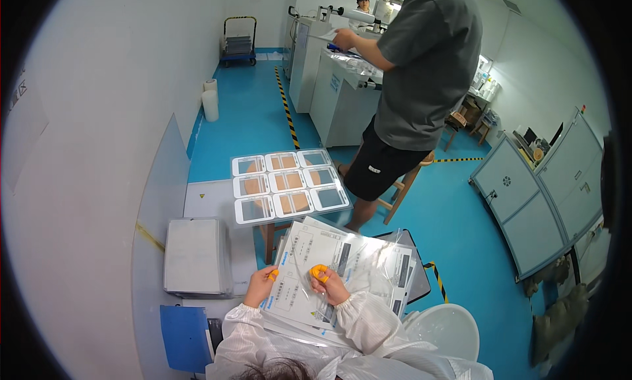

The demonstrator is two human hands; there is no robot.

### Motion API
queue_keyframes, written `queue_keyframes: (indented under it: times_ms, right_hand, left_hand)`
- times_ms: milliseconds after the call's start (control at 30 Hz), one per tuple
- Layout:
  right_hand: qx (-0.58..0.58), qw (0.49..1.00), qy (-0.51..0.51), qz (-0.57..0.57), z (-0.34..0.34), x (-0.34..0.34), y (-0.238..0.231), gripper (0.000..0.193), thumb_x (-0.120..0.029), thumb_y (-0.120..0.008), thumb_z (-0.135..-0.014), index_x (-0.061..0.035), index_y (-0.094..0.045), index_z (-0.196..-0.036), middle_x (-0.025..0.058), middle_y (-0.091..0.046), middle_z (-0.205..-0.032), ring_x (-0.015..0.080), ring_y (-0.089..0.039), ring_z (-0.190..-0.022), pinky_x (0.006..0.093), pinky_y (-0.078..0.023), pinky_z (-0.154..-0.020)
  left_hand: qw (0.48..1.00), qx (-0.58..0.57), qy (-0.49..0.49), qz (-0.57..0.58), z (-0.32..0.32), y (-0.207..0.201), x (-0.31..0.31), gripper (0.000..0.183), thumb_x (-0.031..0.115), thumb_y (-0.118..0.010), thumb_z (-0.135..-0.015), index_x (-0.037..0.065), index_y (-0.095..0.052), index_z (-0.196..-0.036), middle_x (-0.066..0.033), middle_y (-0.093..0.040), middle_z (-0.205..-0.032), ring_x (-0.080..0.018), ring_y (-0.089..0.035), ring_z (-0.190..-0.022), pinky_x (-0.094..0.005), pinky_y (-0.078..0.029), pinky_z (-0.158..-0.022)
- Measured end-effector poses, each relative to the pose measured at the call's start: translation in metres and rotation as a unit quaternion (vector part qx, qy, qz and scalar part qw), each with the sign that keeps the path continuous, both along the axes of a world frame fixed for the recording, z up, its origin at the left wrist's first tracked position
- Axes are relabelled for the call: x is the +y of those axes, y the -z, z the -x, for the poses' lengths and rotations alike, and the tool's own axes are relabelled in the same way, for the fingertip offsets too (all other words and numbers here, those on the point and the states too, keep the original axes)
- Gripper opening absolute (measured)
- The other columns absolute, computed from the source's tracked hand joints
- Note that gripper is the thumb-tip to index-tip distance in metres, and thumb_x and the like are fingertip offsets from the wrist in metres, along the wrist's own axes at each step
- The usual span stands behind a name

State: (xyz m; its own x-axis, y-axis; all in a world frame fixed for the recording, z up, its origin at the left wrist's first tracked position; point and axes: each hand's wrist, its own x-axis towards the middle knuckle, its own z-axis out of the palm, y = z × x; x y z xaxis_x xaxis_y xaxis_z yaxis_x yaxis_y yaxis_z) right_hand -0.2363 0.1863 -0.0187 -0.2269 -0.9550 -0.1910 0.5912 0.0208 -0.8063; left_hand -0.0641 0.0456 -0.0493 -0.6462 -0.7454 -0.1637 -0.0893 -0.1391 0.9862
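A white printed sheet (pixel 293 289) with dark and blue markings lies on top of a stack in front of me. My left hand (pixel 261 288) pinches its left edge, thumb on top in an orange finger cot. Over the sheet's middle, my right hand (pixel 331 288) is closed, with orange cots on its fingers. Clear plastic film (pixel 305 267) runs up to those curled fingers and looks pinched in them. More glossy film and printed sheets (pixel 375 265) spread to the right, over a dark-edged board (pixel 420 284).
Beyond the stack, a wooden stool (pixel 267 238) bears a clear panel of white-framed windows (pixel 255 210). A person (pixel 428 70) stands close by at a machine (pixel 342 103). Left are a stack of pale sheets (pixel 196 256) and a blue chair (pixel 185 337); right, a white round seat (pixel 447 330).
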Motion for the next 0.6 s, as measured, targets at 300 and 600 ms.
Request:
queue_keyframes:
  times_ms: [300,600]
  right_hand:
    - [-0.080,0.996,0.023,-0.030,0.009,0.000,0.010,0.017,-0.012,-0.036,-0.095,-0.0020,-0.049,-0.097,0.0066,-0.048,-0.071,0.0081,-0.032,-0.046,0.0256,-0.039,-0.056]
    - [-0.110,0.994,0.011,-0.010,0.010,-0.002,0.000,0.015,-0.018,-0.045,-0.093,-0.0035,-0.048,-0.090,0.0044,-0.046,-0.065,0.0073,-0.032,-0.045,0.0248,-0.038,-0.055]
  left_hand:
    - [0.998,-0.058,0.031,0.017,0.008,-0.007,-0.007,0.027,0.000,-0.051,-0.086,-0.004,-0.058,-0.112,-0.0118,-0.065,-0.100,-0.0157,-0.061,-0.086,-0.0222,-0.046,-0.077]
    - [0.994,-0.051,0.080,-0.046,-0.001,-0.026,-0.009,0.029,0.001,-0.052,-0.087,-0.003,-0.057,-0.115,-0.0113,-0.065,-0.100,-0.0138,-0.060,-0.086,-0.0222,-0.046,-0.077]
